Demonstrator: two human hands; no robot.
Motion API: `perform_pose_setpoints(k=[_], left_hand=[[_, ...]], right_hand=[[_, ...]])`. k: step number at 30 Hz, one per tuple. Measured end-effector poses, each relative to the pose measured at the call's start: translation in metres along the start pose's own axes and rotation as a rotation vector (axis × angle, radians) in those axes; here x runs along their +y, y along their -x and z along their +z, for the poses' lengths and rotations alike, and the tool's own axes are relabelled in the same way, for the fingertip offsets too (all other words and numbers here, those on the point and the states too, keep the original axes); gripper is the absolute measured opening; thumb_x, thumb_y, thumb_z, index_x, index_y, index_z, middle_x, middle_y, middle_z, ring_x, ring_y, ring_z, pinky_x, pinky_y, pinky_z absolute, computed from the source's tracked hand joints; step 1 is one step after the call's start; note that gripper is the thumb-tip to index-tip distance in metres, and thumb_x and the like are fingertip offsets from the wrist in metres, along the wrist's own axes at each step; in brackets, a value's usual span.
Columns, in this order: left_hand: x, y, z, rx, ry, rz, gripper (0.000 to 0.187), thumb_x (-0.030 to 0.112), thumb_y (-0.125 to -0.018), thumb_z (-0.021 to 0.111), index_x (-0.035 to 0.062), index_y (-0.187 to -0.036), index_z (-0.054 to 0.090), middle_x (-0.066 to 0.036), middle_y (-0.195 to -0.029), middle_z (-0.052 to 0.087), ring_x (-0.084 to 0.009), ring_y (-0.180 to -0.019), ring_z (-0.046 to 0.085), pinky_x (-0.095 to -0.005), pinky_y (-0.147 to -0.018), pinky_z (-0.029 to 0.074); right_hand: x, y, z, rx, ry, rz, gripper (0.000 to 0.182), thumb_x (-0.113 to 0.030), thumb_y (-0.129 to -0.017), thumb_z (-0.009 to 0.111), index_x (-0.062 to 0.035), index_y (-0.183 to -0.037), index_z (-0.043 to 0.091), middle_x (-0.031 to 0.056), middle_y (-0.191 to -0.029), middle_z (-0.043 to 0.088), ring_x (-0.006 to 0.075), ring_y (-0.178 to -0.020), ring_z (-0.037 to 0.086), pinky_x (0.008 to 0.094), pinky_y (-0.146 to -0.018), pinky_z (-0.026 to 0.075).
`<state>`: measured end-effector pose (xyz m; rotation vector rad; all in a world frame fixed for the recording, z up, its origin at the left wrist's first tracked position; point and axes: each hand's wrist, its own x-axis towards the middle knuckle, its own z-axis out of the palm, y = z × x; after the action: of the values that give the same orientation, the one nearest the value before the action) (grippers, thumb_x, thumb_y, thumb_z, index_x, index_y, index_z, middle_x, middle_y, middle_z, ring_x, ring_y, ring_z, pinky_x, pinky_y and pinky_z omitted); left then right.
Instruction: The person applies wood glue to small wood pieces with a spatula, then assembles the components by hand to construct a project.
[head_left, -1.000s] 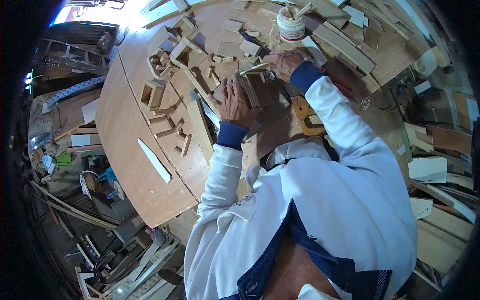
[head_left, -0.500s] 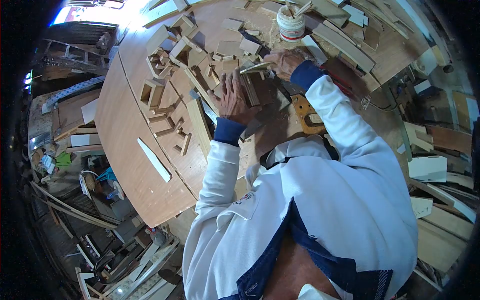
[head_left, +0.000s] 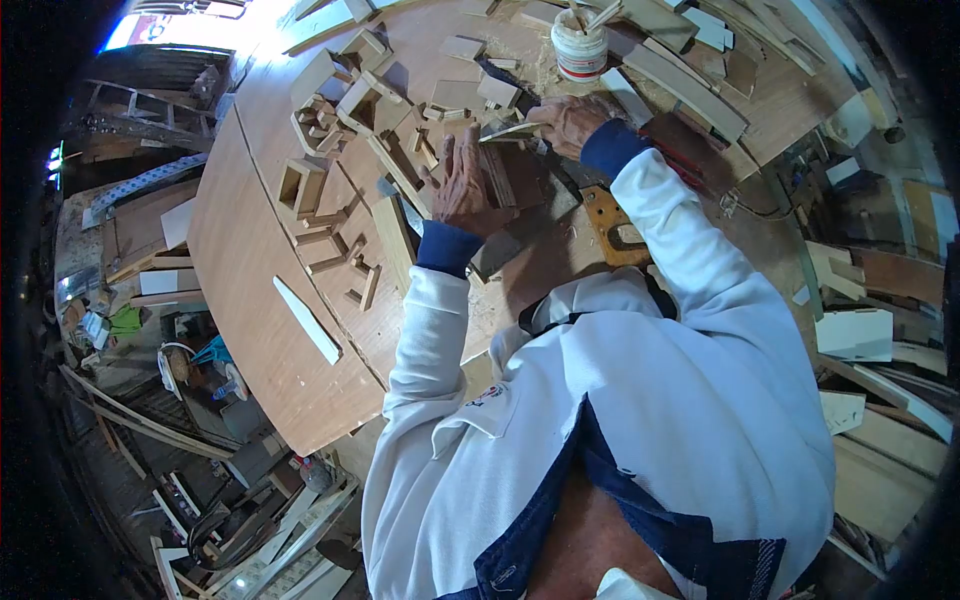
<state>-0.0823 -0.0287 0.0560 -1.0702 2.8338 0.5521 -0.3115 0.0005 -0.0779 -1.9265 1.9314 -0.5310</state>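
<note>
Fingers apart, my left hand (head_left: 466, 196) lies over dark wooden pieces on the table, between a long light wood strip (head_left: 397, 243) and a dark block (head_left: 497, 256). The fingers of my right hand (head_left: 572, 124) are closed on one end of a thin wood piece (head_left: 513, 132), which points left toward my left hand. Below my right hand lies a saw with an orange-brown handle (head_left: 606, 228). Several small wooden frames and blocks, one of them an open box (head_left: 301, 188), sit left of my left hand.
A white tub (head_left: 579, 52) with sticks in it stands beyond my right hand. Long boards (head_left: 681, 88) lie at the upper right. A white pointed strip (head_left: 307, 320) rests on the table (head_left: 243, 290) at the left. Wood offcuts crowd both sides.
My left hand has shifted slightly left, and its fingers look more spread. My right hand and the thin wood piece are nearly where they were.
</note>
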Motion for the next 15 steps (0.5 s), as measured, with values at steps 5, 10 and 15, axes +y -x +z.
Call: perform_pose_setpoints(k=[5, 10, 15], left_hand=[[-0.001, 0.014, -0.006, 0.019, -0.023, 0.004, 0.123, 0.031, -0.05, 0.084, 0.0098, -0.145, 0.009, -0.016, -0.149, 0.022, -0.0379, -0.14, 0.012, -0.0667, -0.105, 0.014], [-0.019, 0.034, -0.006, 0.081, 0.0, -0.017, 0.122, 0.03, -0.049, 0.085, 0.0109, -0.145, 0.013, -0.015, -0.149, 0.02, -0.0383, -0.14, 0.008, -0.0659, -0.104, 0.016], [-0.02, 0.042, -0.004, 0.094, 0.042, -0.059, 0.119, 0.029, -0.05, 0.084, 0.0107, -0.145, 0.015, -0.017, -0.147, 0.023, -0.0392, -0.14, 0.01, -0.0654, -0.105, 0.015]], right_hand=[[-0.042, 0.023, -0.046, 0.137, 0.03, -0.061, 0.025, -0.021, -0.08, 0.058, -0.0097, -0.102, 0.059, 0.0152, -0.098, 0.061, 0.0348, -0.092, 0.059, 0.0418, -0.08, 0.048], [-0.038, 0.018, -0.035, 0.129, 0.049, -0.017, 0.027, -0.022, -0.08, 0.058, -0.0101, -0.104, 0.058, 0.0143, -0.099, 0.061, 0.0348, -0.093, 0.059, 0.0429, -0.081, 0.048], [-0.024, 0.011, -0.012, 0.175, 0.027, -0.049, 0.022, -0.02, -0.08, 0.058, -0.0083, -0.099, 0.06, 0.0149, -0.095, 0.061, 0.035, -0.089, 0.06, 0.043, -0.076, 0.048]])
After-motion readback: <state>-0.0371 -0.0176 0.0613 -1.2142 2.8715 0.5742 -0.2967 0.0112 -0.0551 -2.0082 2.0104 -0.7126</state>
